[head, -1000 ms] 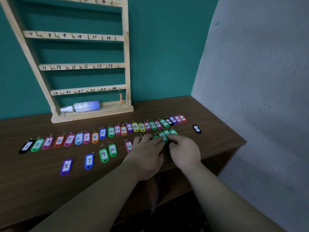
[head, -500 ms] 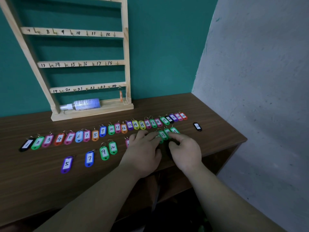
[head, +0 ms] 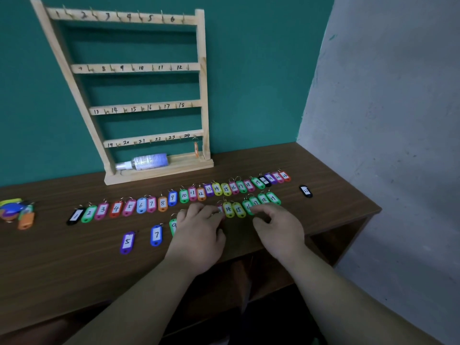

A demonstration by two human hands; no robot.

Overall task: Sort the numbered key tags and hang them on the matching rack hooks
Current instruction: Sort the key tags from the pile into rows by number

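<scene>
A careless slide across the table [head: 74, 265] could scramble the sorted order. One rack [head: 201, 70], four rails. The left hand [head: 199, 235] rests open on the front-row tags [head: 234, 209]. I cannot tell the grip of the right hand [head: 278, 230]. Twenty-three tags fill the back row [head: 184, 195]. One orange tag [head: 196, 148] hangs under 24.

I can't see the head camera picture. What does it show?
Two hands, left hand and right hand, touch colourful numbered plastic key tags laid in rows on a brown wooden table. Behind stands a pale wooden hook rack with one orange tag hanging at 24.
</scene>
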